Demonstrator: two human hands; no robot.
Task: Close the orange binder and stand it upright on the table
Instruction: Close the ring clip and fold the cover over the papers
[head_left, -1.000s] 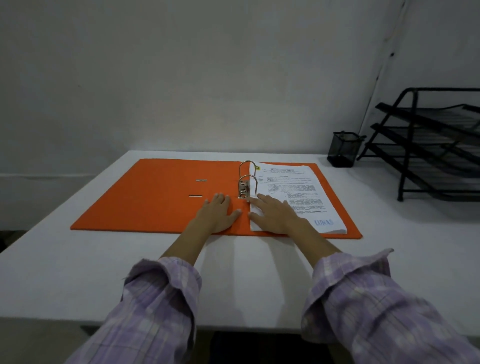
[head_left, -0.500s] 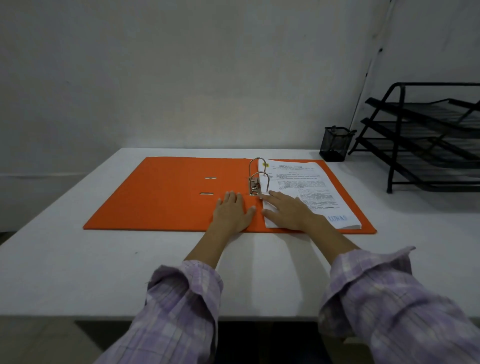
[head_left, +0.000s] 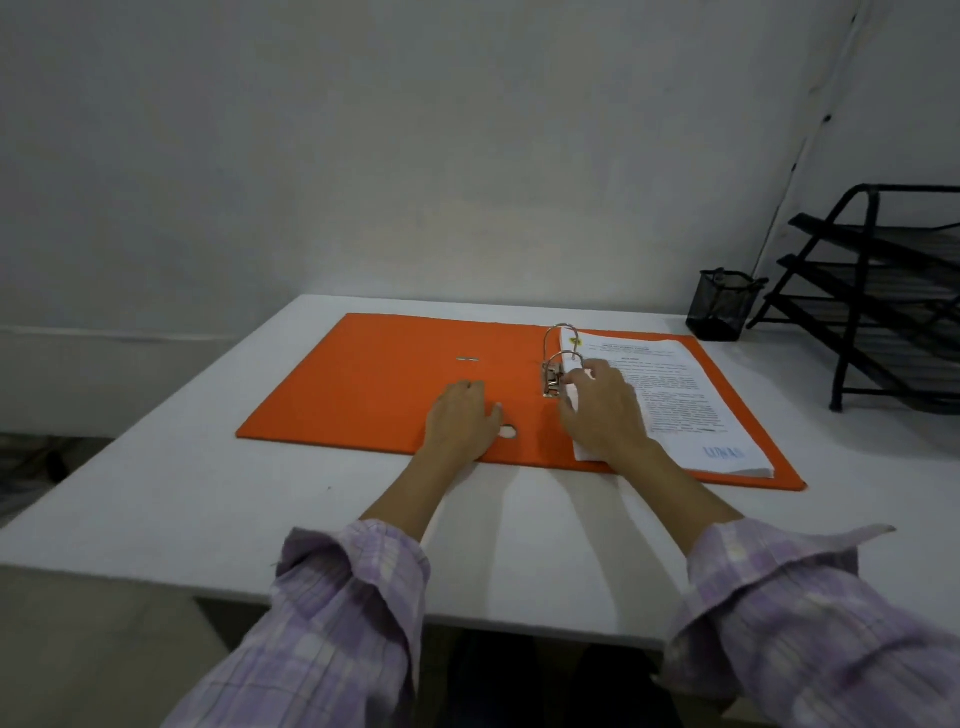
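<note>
The orange binder (head_left: 374, 384) lies open and flat on the white table (head_left: 208, 499). Its metal ring mechanism (head_left: 558, 358) stands at the spine, with a stack of printed papers (head_left: 675, 395) on the right half. My left hand (head_left: 460, 423) rests flat on the orange cover just left of the spine, beside the round spine hole. My right hand (head_left: 605, 410) lies on the near left part of the papers, its fingers curled up at the lever of the ring mechanism; whether they grip the lever I cannot tell.
A black mesh pen cup (head_left: 722, 306) stands at the back right of the table. A black wire letter tray rack (head_left: 883, 296) fills the right edge. A pale wall runs close behind the table.
My right hand has slid forward from the paper's near edge to the ring mechanism's lever. My left hand has stayed on the cover. The camera view has shifted.
</note>
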